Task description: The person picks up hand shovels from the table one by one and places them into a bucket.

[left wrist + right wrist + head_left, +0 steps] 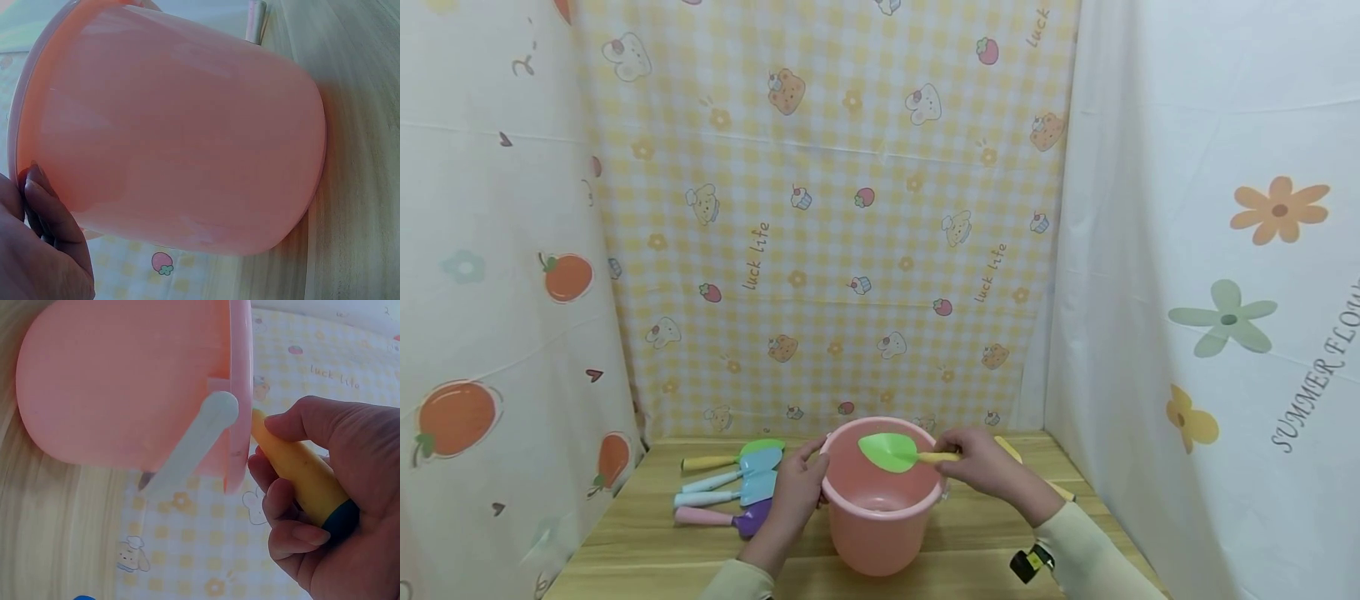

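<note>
1. head view: we see our left hand (796, 493) curled against the left side of the pink bucket (880, 521), thumb up by the rim, steadying it on the wooden table (625, 533). our right hand (988, 467) pinches the yellow handle of the green shovel (891, 452), whose blade hangs over the bucket's mouth.
2. same view: four more shovels (733, 487) lie in a row left of the bucket, near our left hand but apart from it.
3. left wrist view: our fingers (44, 206) press on the bucket wall (181, 137) just under the rim.
4. right wrist view: our fingers wrap the yellow handle (300, 475) beside the bucket's rim and its white bail handle (194, 447).
5. we judge the step is placing the shovel in the bucket; next calls for lowering the blade inside and loosening the pinch.
</note>
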A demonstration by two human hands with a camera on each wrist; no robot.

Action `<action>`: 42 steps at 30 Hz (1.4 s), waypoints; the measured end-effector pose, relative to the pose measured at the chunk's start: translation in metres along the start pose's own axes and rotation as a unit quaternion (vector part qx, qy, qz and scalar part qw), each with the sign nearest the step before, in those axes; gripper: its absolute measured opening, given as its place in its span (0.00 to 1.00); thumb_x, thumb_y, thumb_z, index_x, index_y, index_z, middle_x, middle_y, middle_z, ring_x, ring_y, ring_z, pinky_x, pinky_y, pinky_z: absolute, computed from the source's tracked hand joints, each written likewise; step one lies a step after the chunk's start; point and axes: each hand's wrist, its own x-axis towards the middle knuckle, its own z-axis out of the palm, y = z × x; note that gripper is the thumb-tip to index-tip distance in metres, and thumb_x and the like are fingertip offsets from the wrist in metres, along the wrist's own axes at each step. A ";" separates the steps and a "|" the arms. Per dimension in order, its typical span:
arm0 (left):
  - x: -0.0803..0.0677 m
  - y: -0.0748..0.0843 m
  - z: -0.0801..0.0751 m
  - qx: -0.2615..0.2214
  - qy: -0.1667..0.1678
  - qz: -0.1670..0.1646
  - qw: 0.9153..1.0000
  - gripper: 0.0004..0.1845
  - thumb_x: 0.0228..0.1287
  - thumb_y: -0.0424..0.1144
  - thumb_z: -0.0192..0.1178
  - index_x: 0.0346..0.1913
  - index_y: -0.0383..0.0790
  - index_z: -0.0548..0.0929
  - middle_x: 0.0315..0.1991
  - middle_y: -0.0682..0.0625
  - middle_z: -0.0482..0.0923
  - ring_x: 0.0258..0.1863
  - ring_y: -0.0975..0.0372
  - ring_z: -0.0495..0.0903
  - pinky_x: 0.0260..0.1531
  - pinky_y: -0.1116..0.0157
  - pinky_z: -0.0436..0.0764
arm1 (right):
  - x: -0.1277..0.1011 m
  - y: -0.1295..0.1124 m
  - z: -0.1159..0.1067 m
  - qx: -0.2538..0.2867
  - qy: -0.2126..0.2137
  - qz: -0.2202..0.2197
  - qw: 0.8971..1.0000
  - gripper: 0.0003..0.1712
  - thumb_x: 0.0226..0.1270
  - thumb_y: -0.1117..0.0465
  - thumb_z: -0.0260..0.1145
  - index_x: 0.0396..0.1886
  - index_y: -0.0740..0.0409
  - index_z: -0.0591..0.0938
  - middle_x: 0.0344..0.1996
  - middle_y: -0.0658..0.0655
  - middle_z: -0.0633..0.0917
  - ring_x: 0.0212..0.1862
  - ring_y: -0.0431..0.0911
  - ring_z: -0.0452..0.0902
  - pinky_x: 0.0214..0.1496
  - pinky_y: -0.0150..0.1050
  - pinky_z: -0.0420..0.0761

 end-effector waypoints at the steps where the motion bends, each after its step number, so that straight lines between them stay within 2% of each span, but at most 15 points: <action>1: 0.000 0.000 0.000 0.001 0.000 0.000 1.000 0.27 0.82 0.39 0.58 0.78 0.35 0.78 0.16 0.50 0.76 0.16 0.60 0.77 0.19 0.66 0.78 | 0.001 -0.001 0.000 0.001 -0.001 0.002 1.000 0.03 0.71 0.61 0.78 0.41 0.50 0.92 0.36 0.45 0.88 0.36 0.45 0.82 0.34 0.39 0.85; 9: 0.001 -0.002 -0.001 0.001 -0.003 0.001 1.000 0.26 0.82 0.39 0.58 0.78 0.37 0.78 0.17 0.49 0.76 0.16 0.60 0.77 0.19 0.66 0.79 | 0.006 -0.006 0.002 -0.026 -0.010 -0.005 1.000 0.04 0.70 0.61 0.78 0.41 0.48 0.92 0.34 0.42 0.88 0.34 0.41 0.82 0.36 0.38 0.84; 16: -0.001 0.000 0.000 -0.004 -0.006 0.003 1.000 0.27 0.83 0.39 0.58 0.78 0.35 0.77 0.17 0.49 0.76 0.16 0.60 0.77 0.19 0.66 0.79 | 0.011 -0.011 0.005 -0.030 -0.031 -0.007 0.999 0.03 0.70 0.62 0.78 0.40 0.53 0.92 0.33 0.44 0.88 0.33 0.42 0.81 0.34 0.39 0.84; 23: -0.001 -0.001 -0.001 -0.010 -0.005 0.006 1.000 0.27 0.83 0.39 0.59 0.78 0.34 0.77 0.16 0.49 0.76 0.16 0.61 0.77 0.18 0.66 0.78 | 0.016 -0.013 0.006 -0.046 -0.037 0.002 0.998 0.04 0.69 0.62 0.79 0.40 0.49 0.91 0.33 0.43 0.87 0.34 0.41 0.81 0.36 0.39 0.84; 33: -0.002 0.000 0.000 0.002 -0.001 0.005 1.000 0.28 0.83 0.41 0.58 0.78 0.34 0.77 0.17 0.49 0.77 0.17 0.59 0.77 0.19 0.65 0.78 | 0.022 -0.018 0.009 -0.059 -0.053 -0.003 0.997 0.03 0.69 0.63 0.78 0.40 0.51 0.92 0.34 0.43 0.87 0.35 0.41 0.82 0.36 0.39 0.85; 42: -0.002 0.001 -0.001 0.001 -0.001 0.002 1.000 0.27 0.83 0.41 0.59 0.78 0.35 0.77 0.18 0.49 0.77 0.17 0.59 0.78 0.20 0.65 0.79 | 0.033 -0.025 0.015 -0.092 -0.070 -0.014 0.993 0.03 0.66 0.63 0.79 0.37 0.51 0.93 0.30 0.41 0.87 0.32 0.38 0.81 0.35 0.37 0.84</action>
